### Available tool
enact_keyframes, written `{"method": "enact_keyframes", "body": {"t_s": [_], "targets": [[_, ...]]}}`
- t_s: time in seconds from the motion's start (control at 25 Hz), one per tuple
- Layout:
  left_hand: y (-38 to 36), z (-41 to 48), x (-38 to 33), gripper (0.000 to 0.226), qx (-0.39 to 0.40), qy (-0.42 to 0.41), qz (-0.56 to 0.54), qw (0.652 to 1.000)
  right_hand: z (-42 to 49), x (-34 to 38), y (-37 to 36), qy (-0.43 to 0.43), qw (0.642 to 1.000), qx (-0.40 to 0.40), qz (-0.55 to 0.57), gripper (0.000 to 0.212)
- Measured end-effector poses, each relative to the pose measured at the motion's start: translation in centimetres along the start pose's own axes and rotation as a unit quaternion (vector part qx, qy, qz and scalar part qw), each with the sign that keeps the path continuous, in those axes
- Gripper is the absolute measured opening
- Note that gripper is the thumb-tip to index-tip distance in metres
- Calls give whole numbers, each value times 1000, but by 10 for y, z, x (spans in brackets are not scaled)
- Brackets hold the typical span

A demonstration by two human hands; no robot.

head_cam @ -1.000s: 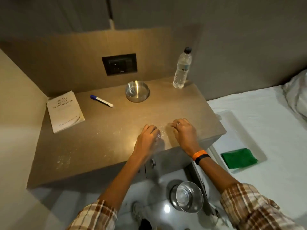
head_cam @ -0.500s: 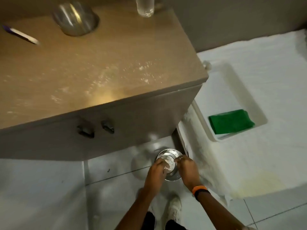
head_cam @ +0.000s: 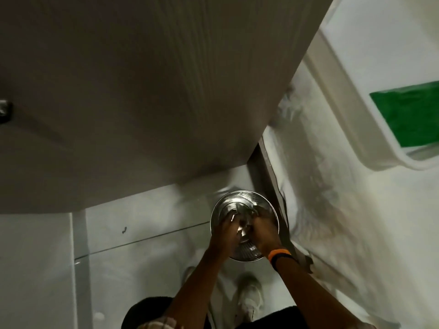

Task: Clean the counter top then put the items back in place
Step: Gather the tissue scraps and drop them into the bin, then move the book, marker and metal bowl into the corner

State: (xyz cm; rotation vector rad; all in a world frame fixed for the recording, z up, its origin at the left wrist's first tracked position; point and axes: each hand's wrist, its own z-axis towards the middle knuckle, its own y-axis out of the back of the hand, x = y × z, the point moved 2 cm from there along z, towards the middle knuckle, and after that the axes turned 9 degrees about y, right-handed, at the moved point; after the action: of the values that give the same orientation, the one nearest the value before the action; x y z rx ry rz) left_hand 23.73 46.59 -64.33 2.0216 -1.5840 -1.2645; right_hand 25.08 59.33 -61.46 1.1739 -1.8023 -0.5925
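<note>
A steel bowl stands on the white floor below the counter cabinet, whose top is out of view. My left hand and my right hand are close together over the bowl's mouth, fingers pointing down into it. Small whitish bits show between the two hands, but the picture is blurred there. The left fingers look spread; the right fingers curl downward. An orange band circles my right wrist.
The cabinet's front fills the upper left, with a metal knob at the left edge. On the right lies a white-sheeted bed with a white tray holding a green cloth. My shoe is just below the bowl.
Both hands left the counter top and went down to the bowl on the floor. The view has dropped closer, so the counter top and its items are out of sight.
</note>
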Motion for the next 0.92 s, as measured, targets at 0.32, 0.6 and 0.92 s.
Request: {"method": "enact_keyframes", "body": {"t_s": [0.32, 0.6, 0.92], "targets": [[97, -72, -43, 61, -158, -138, 144, 967, -47, 50, 67, 94, 981, -143, -90, 70], [308, -275, -121, 58, -345, -70, 57, 934, -181, 222, 271, 260, 920, -287, -62, 64], [585, -407, -147, 73, -548, -36, 109, 829, -222, 449, 480, 409, 820, -388, -102, 63]]}}
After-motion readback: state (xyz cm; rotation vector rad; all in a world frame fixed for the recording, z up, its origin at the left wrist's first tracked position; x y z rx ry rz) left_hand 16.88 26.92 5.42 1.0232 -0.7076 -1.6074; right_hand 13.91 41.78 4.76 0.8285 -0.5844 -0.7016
